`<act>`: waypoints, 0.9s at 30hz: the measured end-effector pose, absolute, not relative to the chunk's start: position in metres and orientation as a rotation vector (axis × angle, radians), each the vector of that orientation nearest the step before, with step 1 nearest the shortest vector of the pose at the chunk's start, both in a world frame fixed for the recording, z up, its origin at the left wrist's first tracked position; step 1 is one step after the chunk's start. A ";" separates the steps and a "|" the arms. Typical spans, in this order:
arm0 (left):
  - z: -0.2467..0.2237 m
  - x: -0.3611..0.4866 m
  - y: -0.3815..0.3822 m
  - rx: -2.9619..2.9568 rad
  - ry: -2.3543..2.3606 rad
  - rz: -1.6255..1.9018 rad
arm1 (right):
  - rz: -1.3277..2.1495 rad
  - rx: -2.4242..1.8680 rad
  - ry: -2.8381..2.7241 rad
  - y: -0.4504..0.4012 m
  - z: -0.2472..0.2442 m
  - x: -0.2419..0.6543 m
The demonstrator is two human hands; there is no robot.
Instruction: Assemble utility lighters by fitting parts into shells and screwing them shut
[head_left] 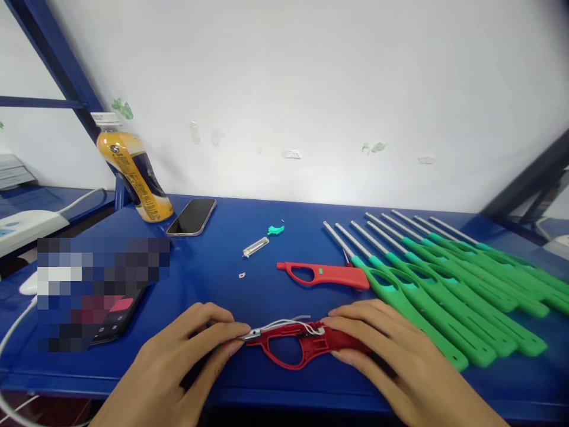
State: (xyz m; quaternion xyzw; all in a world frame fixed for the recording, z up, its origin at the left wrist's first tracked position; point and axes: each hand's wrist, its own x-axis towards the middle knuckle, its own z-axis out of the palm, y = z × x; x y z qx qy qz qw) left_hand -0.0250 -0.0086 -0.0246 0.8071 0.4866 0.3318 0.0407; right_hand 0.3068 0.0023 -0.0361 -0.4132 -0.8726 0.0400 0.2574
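Between my hands lies the opened red half-shell of a long-nosed lighter, its inside facing up with white wires running along it. My left hand pinches the metal tube at the shell's left end. My right hand is closed around the handle end, with fingertips on the red plastic. Behind them rests the other red shell half. Farther back are a clear fuel tank, a small turquoise trigger and a tiny pale piece.
Several green lighters with metal tubes lie in a row at the right, close to my right hand. A drink bottle and a phone stand and lie at the back left. A second phone, partly blurred, and a white cable are nearer left.
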 end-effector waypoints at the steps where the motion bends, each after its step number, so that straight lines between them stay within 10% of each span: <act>1: -0.025 -0.026 -0.009 2.460 1.484 0.990 | 0.111 -1.123 -2.365 0.002 -0.036 0.307; 27: -0.036 -0.025 -0.009 2.375 1.519 0.851 | 0.460 -1.209 -2.278 0.008 -0.030 0.293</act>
